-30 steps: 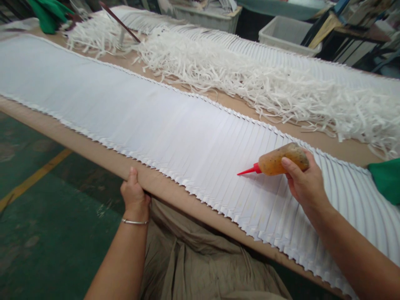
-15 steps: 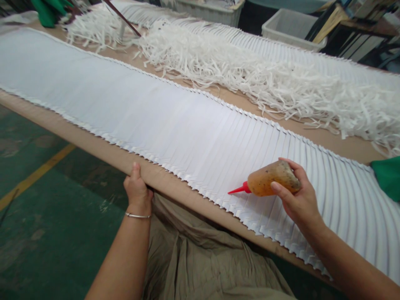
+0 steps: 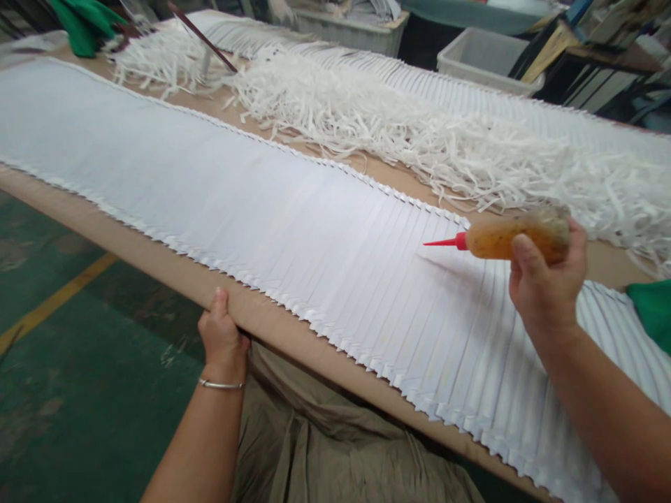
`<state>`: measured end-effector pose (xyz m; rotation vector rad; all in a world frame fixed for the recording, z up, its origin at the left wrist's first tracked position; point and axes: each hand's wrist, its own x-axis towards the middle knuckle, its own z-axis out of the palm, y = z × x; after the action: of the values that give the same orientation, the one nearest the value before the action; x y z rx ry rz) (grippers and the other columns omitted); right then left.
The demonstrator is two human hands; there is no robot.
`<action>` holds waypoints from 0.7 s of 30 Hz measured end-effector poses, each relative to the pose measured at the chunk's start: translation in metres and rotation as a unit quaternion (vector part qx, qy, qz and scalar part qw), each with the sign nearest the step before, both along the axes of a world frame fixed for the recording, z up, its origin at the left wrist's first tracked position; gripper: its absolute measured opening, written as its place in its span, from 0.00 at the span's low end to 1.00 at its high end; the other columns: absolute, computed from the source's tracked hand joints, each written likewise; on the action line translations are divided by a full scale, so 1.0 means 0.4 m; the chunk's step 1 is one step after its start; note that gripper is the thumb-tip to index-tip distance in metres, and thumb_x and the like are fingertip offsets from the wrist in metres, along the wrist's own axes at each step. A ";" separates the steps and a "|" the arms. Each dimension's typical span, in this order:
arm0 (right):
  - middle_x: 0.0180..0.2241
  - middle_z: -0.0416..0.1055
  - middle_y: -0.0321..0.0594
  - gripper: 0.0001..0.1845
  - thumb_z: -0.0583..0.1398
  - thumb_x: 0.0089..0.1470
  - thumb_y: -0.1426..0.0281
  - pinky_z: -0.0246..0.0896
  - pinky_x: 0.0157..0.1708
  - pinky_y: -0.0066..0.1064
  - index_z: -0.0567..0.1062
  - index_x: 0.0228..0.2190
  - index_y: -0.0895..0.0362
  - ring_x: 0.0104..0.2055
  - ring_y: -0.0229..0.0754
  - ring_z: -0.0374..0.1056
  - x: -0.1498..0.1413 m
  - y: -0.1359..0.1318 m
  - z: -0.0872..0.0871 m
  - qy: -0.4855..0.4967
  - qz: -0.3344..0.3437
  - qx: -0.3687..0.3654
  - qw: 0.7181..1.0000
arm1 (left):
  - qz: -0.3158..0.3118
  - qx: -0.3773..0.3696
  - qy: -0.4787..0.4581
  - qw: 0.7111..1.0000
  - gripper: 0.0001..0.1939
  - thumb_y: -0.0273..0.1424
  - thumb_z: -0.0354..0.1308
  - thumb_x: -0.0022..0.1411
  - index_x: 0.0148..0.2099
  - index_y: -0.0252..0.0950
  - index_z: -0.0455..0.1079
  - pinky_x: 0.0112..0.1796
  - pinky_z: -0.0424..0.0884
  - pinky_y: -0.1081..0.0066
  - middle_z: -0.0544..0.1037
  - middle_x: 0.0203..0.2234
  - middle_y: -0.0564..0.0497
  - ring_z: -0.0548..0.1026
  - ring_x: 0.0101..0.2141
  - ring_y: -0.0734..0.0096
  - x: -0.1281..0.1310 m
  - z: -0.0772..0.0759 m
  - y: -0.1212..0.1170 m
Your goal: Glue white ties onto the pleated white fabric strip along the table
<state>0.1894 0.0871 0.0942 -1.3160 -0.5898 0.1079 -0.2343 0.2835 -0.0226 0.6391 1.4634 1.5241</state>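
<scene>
My right hand (image 3: 550, 286) is closed round a glue bottle (image 3: 503, 236) with amber liquid inside and a thin red nozzle. The bottle lies nearly level, its nozzle pointing left over a long row of overlapping white sheets (image 3: 293, 209). Whether the tip touches the sheets I cannot tell. My left hand (image 3: 224, 328) grips the near edge of the brown table (image 3: 272, 311), thumb on top and fingers hidden below. Beneath my right forearm the sheets fan into narrow ridges.
Behind the sheets lies a heap of white paper strips (image 3: 377, 112), with a dark red stick (image 3: 204, 38) standing in it. A second row of white sheets (image 3: 451, 87) runs beyond. Green cloth (image 3: 653, 307) lies at the right; plastic bins (image 3: 482, 56) stand at the back.
My right hand has moved the glue bottle up and to the right, from near the sheets' front edge toward their far edge. My left hand keeps its hold on the table edge.
</scene>
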 end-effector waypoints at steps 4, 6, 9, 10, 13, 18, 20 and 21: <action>0.38 0.72 0.35 0.26 0.73 0.40 0.68 0.74 0.42 0.44 0.71 0.41 0.55 0.38 0.41 0.72 0.108 0.107 -0.008 0.091 0.034 0.043 0.994 | 0.007 -0.008 0.000 1.000 0.11 0.31 0.64 0.60 0.40 0.27 0.74 0.52 0.75 0.61 0.79 0.36 0.47 0.78 0.39 0.68 -0.001 0.003 0.000; 0.37 0.72 0.35 0.24 0.73 0.40 0.68 0.73 0.36 0.41 0.71 0.39 0.56 0.36 0.41 0.72 0.148 0.144 -0.018 0.127 0.034 0.037 0.991 | 0.009 -0.010 0.000 1.000 0.10 0.31 0.64 0.60 0.40 0.28 0.74 0.52 0.75 0.62 0.79 0.36 0.47 0.78 0.39 0.68 -0.001 0.005 0.001; 0.36 0.72 0.35 0.23 0.72 0.41 0.69 0.72 0.32 0.36 0.70 0.38 0.56 0.37 0.42 0.72 0.188 0.180 -0.035 0.163 0.026 0.011 0.986 | 0.011 -0.019 0.004 1.000 0.09 0.31 0.64 0.61 0.38 0.29 0.74 0.51 0.75 0.62 0.79 0.36 0.47 0.78 0.39 0.67 -0.001 0.009 0.002; 0.36 0.72 0.35 0.23 0.72 0.41 0.69 0.72 0.31 0.35 0.70 0.38 0.55 0.38 0.42 0.72 0.196 0.189 -0.040 0.166 0.023 -0.001 0.986 | 0.011 -0.022 0.005 1.000 0.09 0.31 0.64 0.61 0.38 0.29 0.73 0.51 0.76 0.62 0.79 0.36 0.47 0.78 0.39 0.67 0.000 0.010 0.001; 0.36 0.72 0.35 0.24 0.73 0.40 0.68 0.72 0.30 0.33 0.70 0.38 0.54 0.38 0.42 0.71 0.211 0.210 -0.050 0.153 0.018 -0.028 0.988 | 0.011 -0.028 0.012 0.999 0.09 0.32 0.64 0.61 0.37 0.29 0.73 0.49 0.76 0.62 0.79 0.36 0.47 0.78 0.39 0.66 0.001 0.014 -0.002; 0.34 0.72 0.35 0.23 0.74 0.39 0.66 0.71 0.28 0.31 0.69 0.35 0.55 0.36 0.40 0.70 0.218 0.237 -0.053 0.145 0.041 -0.032 0.988 | 0.006 -0.031 0.012 0.999 0.09 0.32 0.63 0.61 0.37 0.29 0.74 0.49 0.76 0.64 0.79 0.37 0.47 0.78 0.39 0.66 0.004 0.018 -0.006; 0.36 0.72 0.35 0.23 0.74 0.39 0.66 0.70 0.28 0.30 0.69 0.35 0.55 0.36 0.40 0.70 0.217 0.241 -0.053 0.142 0.038 -0.036 0.988 | 0.008 -0.030 0.009 0.999 0.08 0.32 0.63 0.61 0.38 0.29 0.74 0.49 0.76 0.63 0.79 0.36 0.47 0.78 0.39 0.66 0.005 0.020 -0.006; 0.37 0.72 0.35 0.24 0.74 0.40 0.66 0.70 0.27 0.30 0.68 0.35 0.54 0.36 0.40 0.70 0.216 0.242 -0.053 0.139 0.033 -0.039 0.989 | 0.008 -0.029 0.008 1.000 0.08 0.31 0.63 0.61 0.38 0.29 0.73 0.49 0.76 0.63 0.79 0.36 0.47 0.78 0.39 0.66 0.006 0.020 -0.005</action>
<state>0.2758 0.1838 0.0731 -1.3293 -0.3943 0.3675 -0.2318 0.2813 -0.0145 0.6075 1.5232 1.4867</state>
